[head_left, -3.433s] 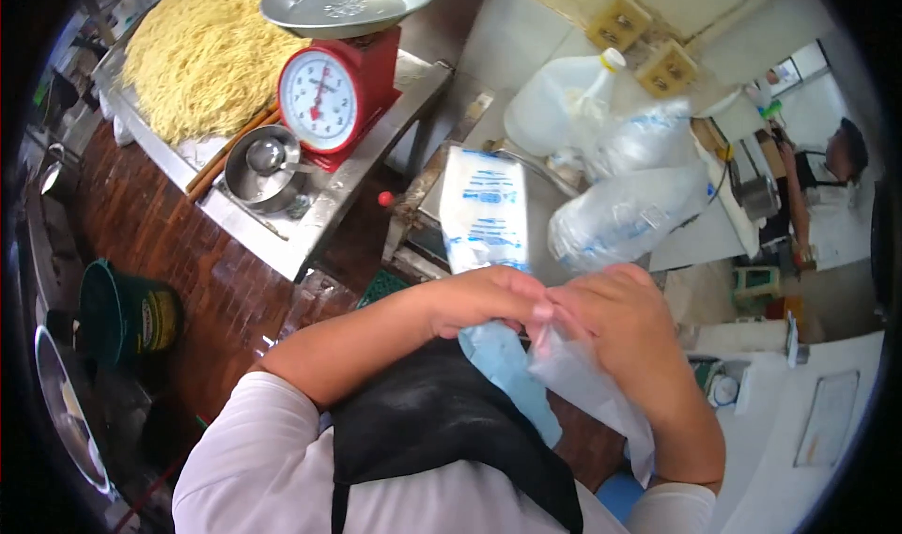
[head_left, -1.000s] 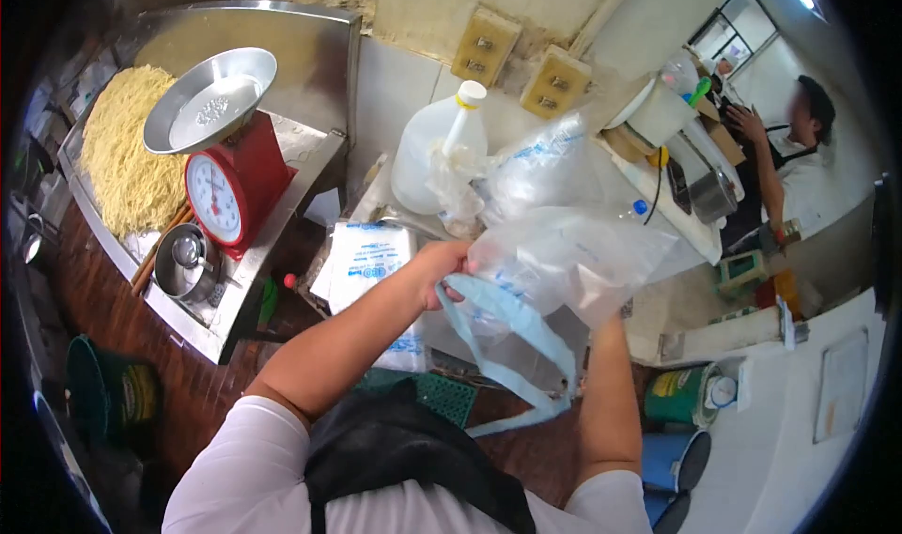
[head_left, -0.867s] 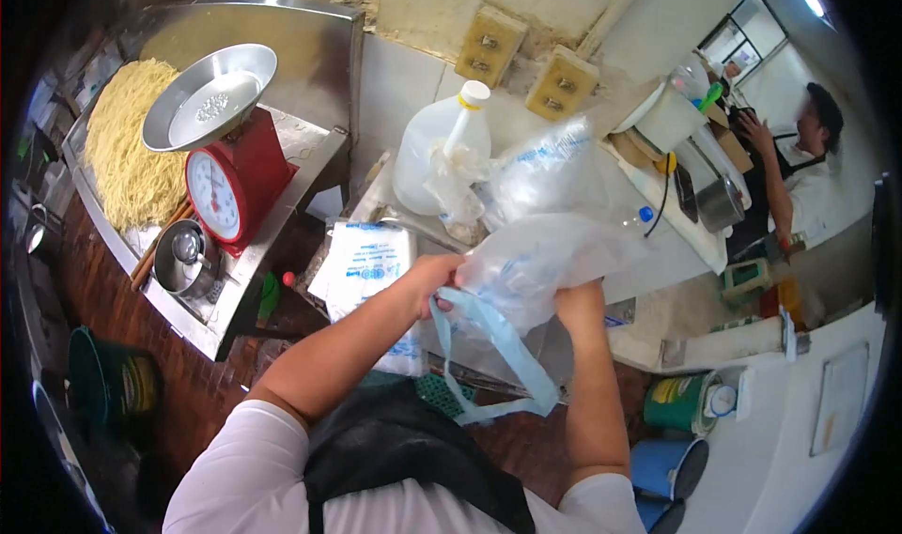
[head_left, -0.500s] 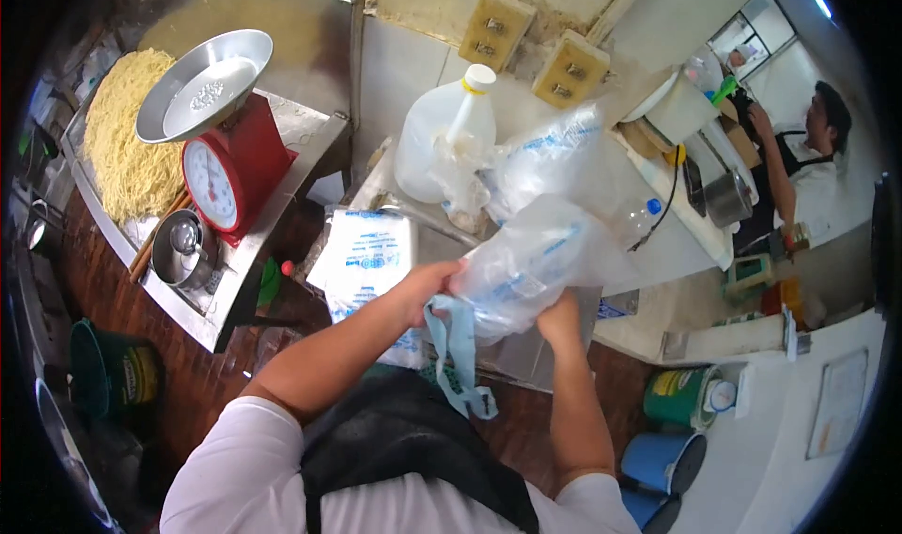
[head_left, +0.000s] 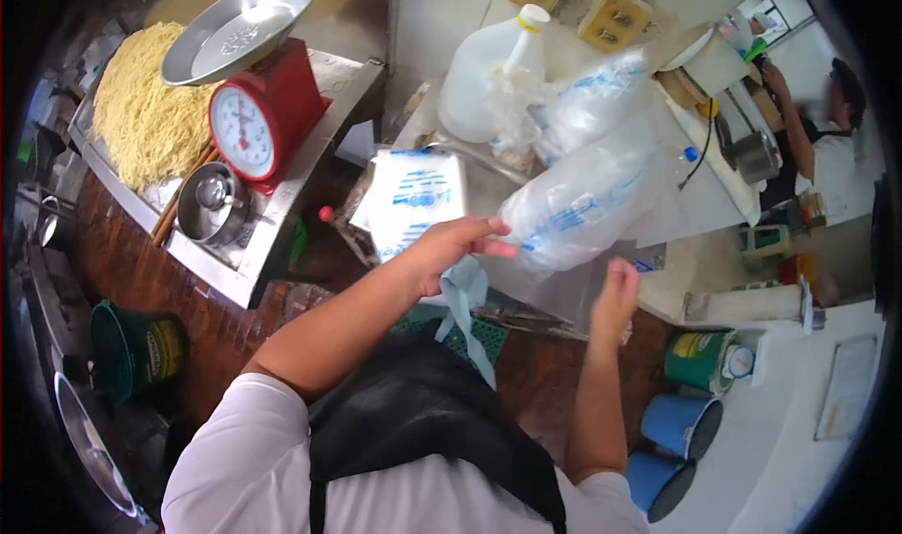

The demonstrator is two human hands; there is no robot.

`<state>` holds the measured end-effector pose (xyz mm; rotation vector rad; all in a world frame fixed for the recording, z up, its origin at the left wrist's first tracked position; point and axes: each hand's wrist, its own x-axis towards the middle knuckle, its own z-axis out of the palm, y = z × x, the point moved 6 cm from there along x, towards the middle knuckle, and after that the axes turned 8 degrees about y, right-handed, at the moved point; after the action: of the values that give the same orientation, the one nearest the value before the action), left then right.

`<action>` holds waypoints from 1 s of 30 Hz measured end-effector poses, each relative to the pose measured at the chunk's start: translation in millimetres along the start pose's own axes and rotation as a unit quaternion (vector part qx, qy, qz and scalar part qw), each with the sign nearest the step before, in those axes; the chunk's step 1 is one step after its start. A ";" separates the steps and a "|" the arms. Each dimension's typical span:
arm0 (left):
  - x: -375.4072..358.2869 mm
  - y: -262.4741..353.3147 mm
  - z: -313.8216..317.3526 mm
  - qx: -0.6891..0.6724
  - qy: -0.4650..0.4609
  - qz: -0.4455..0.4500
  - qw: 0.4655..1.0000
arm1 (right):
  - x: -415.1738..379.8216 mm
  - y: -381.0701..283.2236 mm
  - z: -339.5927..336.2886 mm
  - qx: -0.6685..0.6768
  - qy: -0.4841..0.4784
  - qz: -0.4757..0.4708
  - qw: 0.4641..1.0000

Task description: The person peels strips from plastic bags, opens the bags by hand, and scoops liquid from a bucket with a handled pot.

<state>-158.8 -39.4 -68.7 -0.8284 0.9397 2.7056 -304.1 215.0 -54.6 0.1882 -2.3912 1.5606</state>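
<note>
My left hand has thumb and forefinger stretched toward the plastic bag, fingertips right at its near end. Its lower fingers are folded around a light blue cloth strip, which hangs down in front of my black apron. The clear plastic bag with blue print looks puffed out and lies on the counter against another printed plastic bundle. My right hand is apart from the bag, just to its lower right, fingers extended and holding nothing. Left of the bag sits a white printed plastic pack.
A translucent jug stands behind the bags. On the left table are a red dial scale with a metal pan, a heap of yellow noodles and a metal pot. Another person stands at the far right. Buckets sit below.
My right hand has let go of the plastic bag and moved right. My left hand has loosened from the bag, which now rests on the counter. The view has shifted too.
</note>
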 end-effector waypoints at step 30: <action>-104.6 -23.7 2.7 0.131 -0.251 0.138 0.949 | -105.1 -200.8 43.0 -0.150 -0.533 -0.020 0.833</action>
<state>-65.2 -16.0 -21.7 0.0550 1.3114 2.7082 -159.0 89.2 73.2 1.3321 -3.3262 1.1385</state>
